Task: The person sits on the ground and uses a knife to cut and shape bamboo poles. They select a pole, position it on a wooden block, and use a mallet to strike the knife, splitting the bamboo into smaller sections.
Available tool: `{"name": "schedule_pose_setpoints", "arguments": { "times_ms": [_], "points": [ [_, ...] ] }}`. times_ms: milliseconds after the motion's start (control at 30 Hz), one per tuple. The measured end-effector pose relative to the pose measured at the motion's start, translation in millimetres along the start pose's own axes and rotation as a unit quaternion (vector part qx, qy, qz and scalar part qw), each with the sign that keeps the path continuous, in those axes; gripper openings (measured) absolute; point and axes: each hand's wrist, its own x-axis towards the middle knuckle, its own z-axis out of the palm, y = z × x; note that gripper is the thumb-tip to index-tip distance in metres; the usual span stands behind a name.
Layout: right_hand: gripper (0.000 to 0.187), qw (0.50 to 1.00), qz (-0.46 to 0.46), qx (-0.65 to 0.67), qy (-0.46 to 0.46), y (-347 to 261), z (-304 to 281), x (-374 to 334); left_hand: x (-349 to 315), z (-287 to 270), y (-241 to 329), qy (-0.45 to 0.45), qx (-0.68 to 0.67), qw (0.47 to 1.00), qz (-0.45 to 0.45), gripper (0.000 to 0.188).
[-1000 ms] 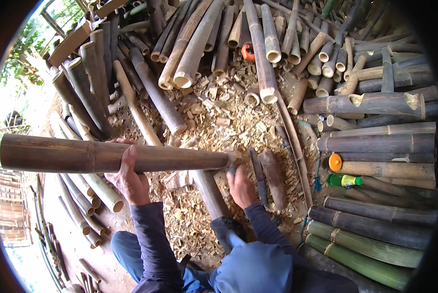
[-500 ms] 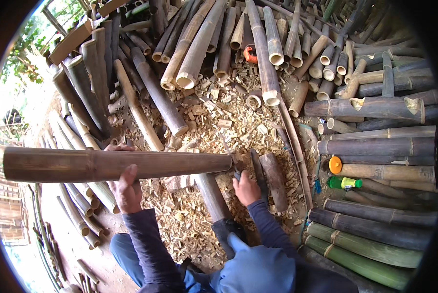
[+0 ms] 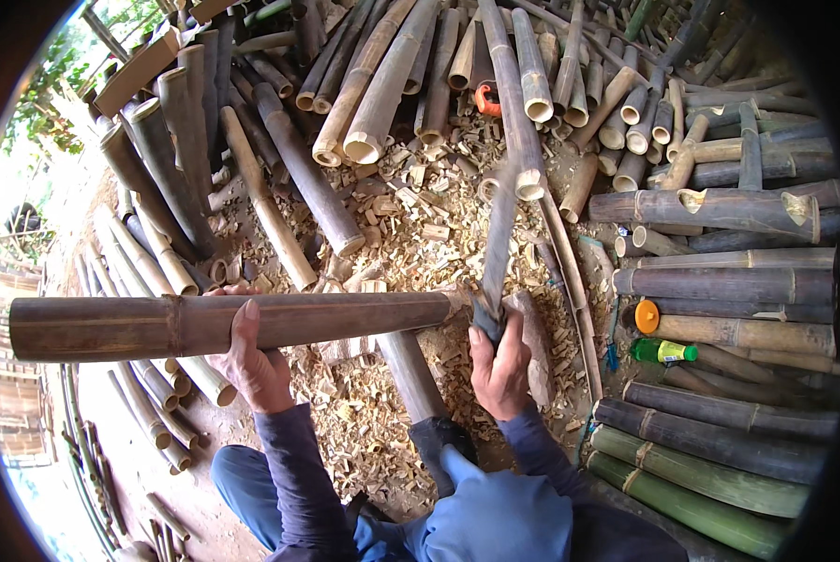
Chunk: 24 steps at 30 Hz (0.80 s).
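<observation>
A thick brown bamboo pole (image 3: 223,323) lies almost level across the view, with its wide end at the left. My left hand (image 3: 256,365) is wrapped round its middle from below, thumb along the near side. My right hand (image 3: 501,365) is closed on the dark handle of a machete (image 3: 498,244) beside the pole's narrow right end. The machete's blade points away from me and is smeared by motion. Beneath the pole, a shorter bamboo piece (image 3: 410,375) slants toward me, its near end at a dark wrapping (image 3: 438,445) by my legs.
Pale wood chips (image 3: 420,211) cover the ground ahead. Cut bamboo poles (image 3: 382,112) fan out beyond them, with more poles (image 3: 729,281) stacked at right. A green bottle (image 3: 661,350) and an orange round lid (image 3: 646,317) rest there. A short log (image 3: 530,347) lies behind my right hand.
My right hand has moved right and slightly nearer me, and the machete's blade has come up clear of the pole's end. My left hand keeps its hold; the pole has shifted slightly.
</observation>
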Motion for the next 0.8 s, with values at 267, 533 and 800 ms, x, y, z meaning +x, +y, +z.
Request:
{"name": "schedule_pose_setpoints", "arguments": {
  "times_ms": [267, 533, 800],
  "points": [
    [0.037, 0.972, 0.106, -0.15, -0.146, 73, 29, -26, 4, 15, -2, -0.045, 0.004, 0.999, 0.012, 0.047],
    [0.037, 0.982, 0.152, -0.044, -0.1, 60, 27, -26, 2, 2, 5, -0.108, -0.005, 0.994, -0.025, 0.052],
    [0.042, 0.967, 0.119, -0.16, -0.161, 94, 27, -41, 0, -5, -2, 0.136, 0.037, 0.987, -0.08, 0.057]
  ]
}}
